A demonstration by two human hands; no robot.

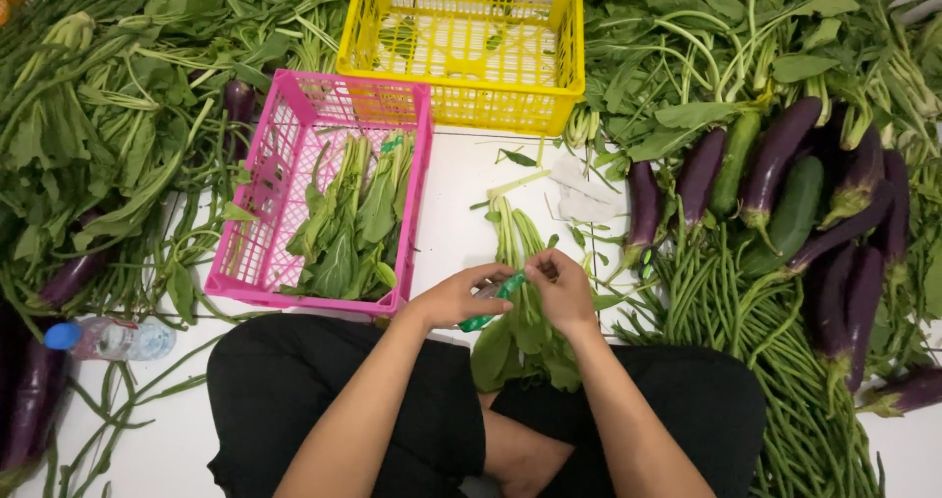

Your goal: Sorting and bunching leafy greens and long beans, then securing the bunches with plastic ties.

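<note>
Head view: a seated person's crossed legs are being seen from above on a white floor (461,179), ringed by vegetables.
Open room: a bare strip of floor is being left between the pink crate (257,253) and the eggplants (775,150); another bare patch is lying at the lower left, near the water bottle (108,339).
Left edge: the space is being closed in by a heap of leafy greens (108,115) and long stems.
Right edge: the floor is being covered by the eggplants, two cucumbers (795,209) and long beans (731,312), just beside the right knee.
Far edge: a yellow crate (471,42) is being kept behind the pink one, the two touching at a corner.
Pink crate: bundled greens are being held inside it, near the left knee.
Left hand (456,297): its fingers are being curled shut around a green band (491,302).
Right hand (564,287): its fingers are being pinched closed on the band's other end, at the stems.
Bunch of greens (525,262): it is being held over the floor between the knees, stems pointing away, leaves toward the lap.
</note>
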